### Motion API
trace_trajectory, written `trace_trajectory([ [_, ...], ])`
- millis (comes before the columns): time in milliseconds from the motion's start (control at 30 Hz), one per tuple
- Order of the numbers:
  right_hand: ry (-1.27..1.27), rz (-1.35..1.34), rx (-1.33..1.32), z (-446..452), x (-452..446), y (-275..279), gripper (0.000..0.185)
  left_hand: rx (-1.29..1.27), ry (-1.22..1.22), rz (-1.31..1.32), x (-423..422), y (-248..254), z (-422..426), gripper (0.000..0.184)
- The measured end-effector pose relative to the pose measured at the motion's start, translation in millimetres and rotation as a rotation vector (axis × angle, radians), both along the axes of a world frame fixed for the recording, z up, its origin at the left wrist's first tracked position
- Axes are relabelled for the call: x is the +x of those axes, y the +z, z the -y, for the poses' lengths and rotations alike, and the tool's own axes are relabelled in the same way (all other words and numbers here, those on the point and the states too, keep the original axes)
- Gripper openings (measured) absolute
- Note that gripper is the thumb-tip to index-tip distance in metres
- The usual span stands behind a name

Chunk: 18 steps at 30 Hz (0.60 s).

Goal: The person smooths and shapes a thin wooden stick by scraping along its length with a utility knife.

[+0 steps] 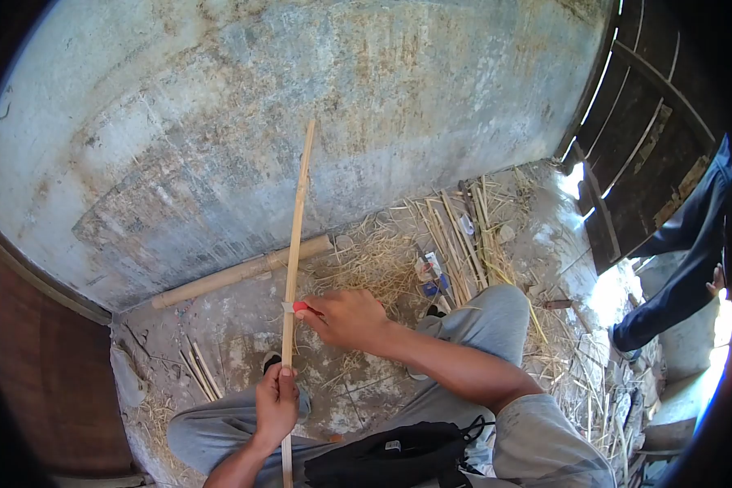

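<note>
A long, pale wooden strip (pixel 298 211) stands out from my lap toward the wall. Low on the strip, my left hand (pixel 276 403) is closed around it, thumb on top. Higher up, my right hand (pixel 348 319) grips a small knife (pixel 299 307) with a red handle. Its short blade lies across the strip, touching it. Most of the knife's handle is hidden in my fingers. A black bag (pixel 382 455) rests on my lap between my bent knees.
A bamboo pole (pixel 240 281) lies along the foot of the stained wall (pixel 342 89). Split sticks (pixel 455 244) and straw shavings (pixel 374 264) cover part of the floor. Another person's dark-clothed leg (pixel 675 285) and hand are at the right, near dark boards (pixel 638 138).
</note>
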State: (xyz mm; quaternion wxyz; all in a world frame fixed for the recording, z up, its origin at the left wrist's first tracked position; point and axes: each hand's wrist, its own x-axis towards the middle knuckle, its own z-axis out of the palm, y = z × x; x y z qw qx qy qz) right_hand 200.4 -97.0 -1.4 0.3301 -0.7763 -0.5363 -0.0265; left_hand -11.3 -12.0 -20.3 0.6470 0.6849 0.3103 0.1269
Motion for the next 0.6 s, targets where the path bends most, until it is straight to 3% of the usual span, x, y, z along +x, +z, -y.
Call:
trace_trajectory([
  [400,-0.033,0.033,0.019,-2.7,8.9,-4.6,0.03,-0.011,0.019,-0.036,0.3,6.0,4.5,0.026],
  [533,-0.032,0.006,-0.004,-4.6,8.9,-2.1,0.029,0.062,0.013,-0.043,-3.7,5.8,5.8,0.026],
  [600,-0.159,0.008,0.031,-7.9,16.9,-7.1,0.029,0.173,-0.024,-0.065,-10.1,4.5,9.7,0.028],
])
